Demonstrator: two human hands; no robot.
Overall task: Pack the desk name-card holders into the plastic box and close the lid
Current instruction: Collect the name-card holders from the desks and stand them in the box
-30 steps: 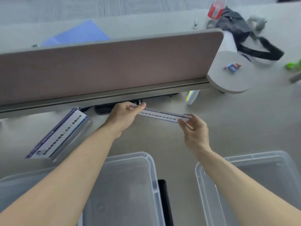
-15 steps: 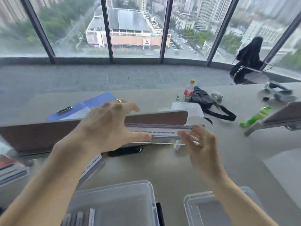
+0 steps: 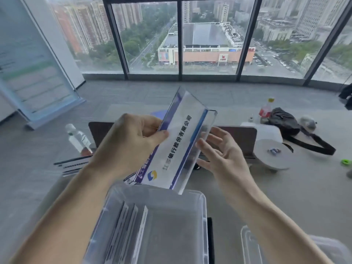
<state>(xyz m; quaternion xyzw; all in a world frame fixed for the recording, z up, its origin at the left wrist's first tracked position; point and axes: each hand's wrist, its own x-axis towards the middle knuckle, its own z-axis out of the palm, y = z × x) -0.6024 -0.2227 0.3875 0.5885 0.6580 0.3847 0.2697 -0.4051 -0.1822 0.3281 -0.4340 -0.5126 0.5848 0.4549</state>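
Note:
My left hand grips a clear acrylic name-card holder with a white and purple card, held up on end and tilted over the far edge of the clear plastic box. My right hand is open just right of the holder, fingers spread, touching or nearly touching its edge. Several name-card holders stand on edge in the left part of the box. Another holder lies on the desk to the left, partly hidden behind my left arm.
A brown desk divider runs behind my hands. A second clear lid or box lies at bottom right. A water bottle stands at left; a black bag, a red-labelled bottle and a round grey shelf are at right.
The holder came up from the desk by the divider and turned from level to on end above the box. My right hand let go of it and opened; the view tilted up.

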